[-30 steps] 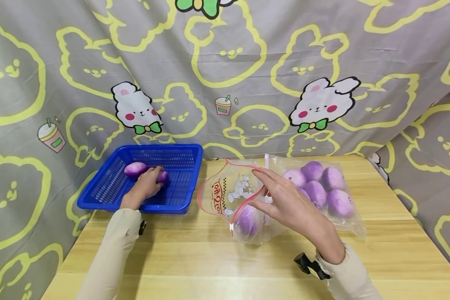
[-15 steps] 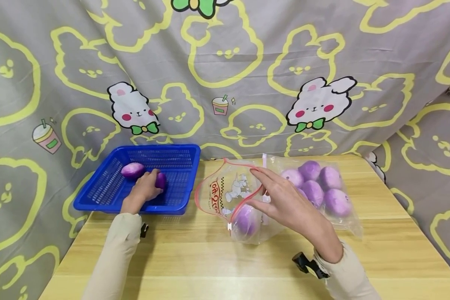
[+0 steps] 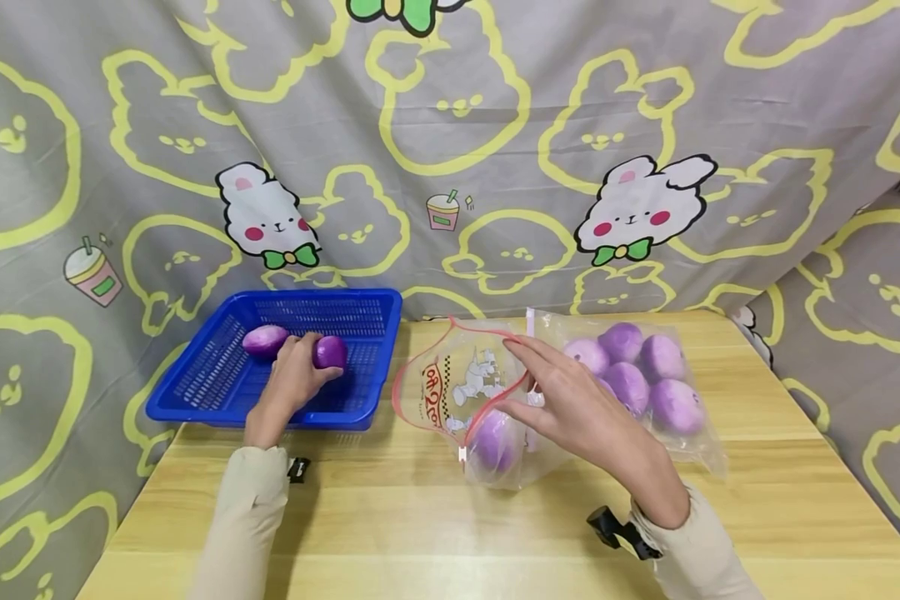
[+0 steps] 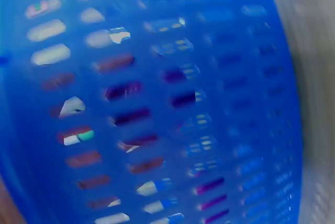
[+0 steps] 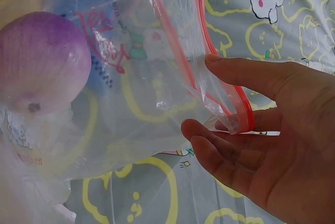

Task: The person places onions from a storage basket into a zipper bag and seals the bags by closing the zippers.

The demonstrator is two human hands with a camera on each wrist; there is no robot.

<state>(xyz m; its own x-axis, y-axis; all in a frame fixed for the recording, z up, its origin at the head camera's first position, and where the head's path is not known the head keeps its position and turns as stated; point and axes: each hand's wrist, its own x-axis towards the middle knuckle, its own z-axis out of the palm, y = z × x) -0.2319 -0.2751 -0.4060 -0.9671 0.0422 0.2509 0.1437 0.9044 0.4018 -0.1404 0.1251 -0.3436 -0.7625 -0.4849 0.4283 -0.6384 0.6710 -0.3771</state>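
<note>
Inside the blue basket (image 3: pixel 195 408), my left hand (image 3: pixel 292 375) grips a purple onion (image 3: pixel 331 352) between its thumb and fingers. Another onion (image 3: pixel 266 342) lies just to the left of that hand. In the left wrist view the basket's slotted wall (image 4: pixel 230 124) fills most of the picture, with purple showing through some slots. My right hand (image 3: pixel 577 400) holds the mouth of a clear zip bag (image 5: pixel 152 109), its thumb and fingers spread at the red-edged rim. One onion (image 5: pixel 44 64) is inside this bag.
A second clear bag (image 3: pixel 708 442) with several onions (image 3: pixel 677 407) lies to the right, partly behind my right hand. All of it rests on a wooden table (image 3: pixel 420 533). A patterned cloth (image 3: pixel 495 192) hangs behind the table's back edge.
My left hand has turned and shifted slightly, and the onion at its fingers is more exposed, to the right of the fingers. My right hand and the zip bag stay as they were.
</note>
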